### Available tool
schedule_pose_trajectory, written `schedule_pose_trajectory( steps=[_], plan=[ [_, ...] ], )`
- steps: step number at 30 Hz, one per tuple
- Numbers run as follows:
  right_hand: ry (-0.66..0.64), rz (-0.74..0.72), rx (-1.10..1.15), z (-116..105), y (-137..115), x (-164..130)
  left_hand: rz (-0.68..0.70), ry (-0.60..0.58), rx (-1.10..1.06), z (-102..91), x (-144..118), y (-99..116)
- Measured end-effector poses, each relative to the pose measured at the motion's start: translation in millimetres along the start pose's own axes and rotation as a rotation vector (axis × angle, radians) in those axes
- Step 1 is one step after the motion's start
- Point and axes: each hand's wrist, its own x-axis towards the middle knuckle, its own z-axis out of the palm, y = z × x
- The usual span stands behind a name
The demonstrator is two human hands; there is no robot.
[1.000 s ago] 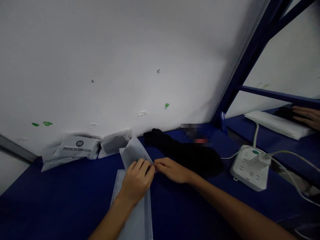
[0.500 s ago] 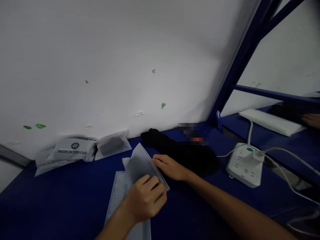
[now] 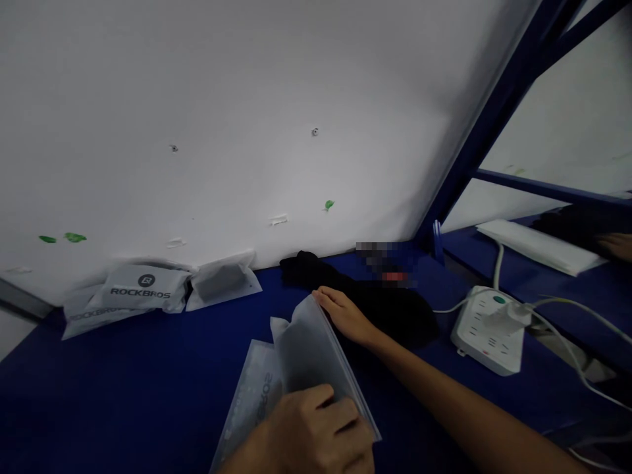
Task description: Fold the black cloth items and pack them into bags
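A frosted plastic zip bag (image 3: 306, 349), with something dark showing through it, stands tilted between my hands. My right hand (image 3: 345, 319) pinches the far end of its sealing edge. Lower down, my left hand (image 3: 323, 431) has its fingers curled on the near part of the same bag; the fingertips are partly hidden. Under and left of it lies another frosted bag (image 3: 249, 385) with ROCKBROS lettering, partly covered by my left hand and arm. Just beyond my right hand is a heap of black fabric (image 3: 399, 313).
Packed ROCKBROS bags (image 3: 143, 286) and a further frosted bag (image 3: 224, 280) lean near the white wall (image 3: 237, 118). On the right, a white power strip (image 3: 488, 332) with cables sits on the blue table (image 3: 148, 388). Behind it are a blue frame (image 3: 486, 112) and a white folded item (image 3: 540, 247).
My left hand has moved nearer and to the right along the bag. My right hand has shifted slightly up and right. More of the bag's long edge shows, and the view has shifted slightly.
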Motion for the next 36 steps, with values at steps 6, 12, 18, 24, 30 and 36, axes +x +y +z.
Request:
schedule_pose_trajectory(
  steps=[6, 12, 18, 24, 30, 36],
  plan=[
    [-0.100, 0.022, 0.120, 3.7, -6.5, -7.0, -0.171, 0.024, 0.077, -17.9, 7.1, -32.6],
    [-0.183, -0.025, 0.148, 9.7, -3.1, -10.7, -0.367, 0.047, 0.140, -18.7, -3.8, -51.0],
    [-0.189, -0.139, -0.010, 9.0, -4.9, -10.7, -0.496, 0.025, 0.039, -11.7, -7.3, -55.1],
    [-0.276, -0.073, -0.235, 5.4, -8.4, -11.2, -0.542, 0.163, -0.207, -16.4, -9.3, -53.6],
    [-0.295, -0.078, -0.308, 4.4, -17.1, -14.9, -0.595, 0.252, -0.419, -21.5, -12.6, -51.5],
    [-0.252, -0.146, -0.158, 8.4, -18.6, -16.2, -0.952, 0.535, -0.157, -11.6, -19.7, -61.5]
  ],
)
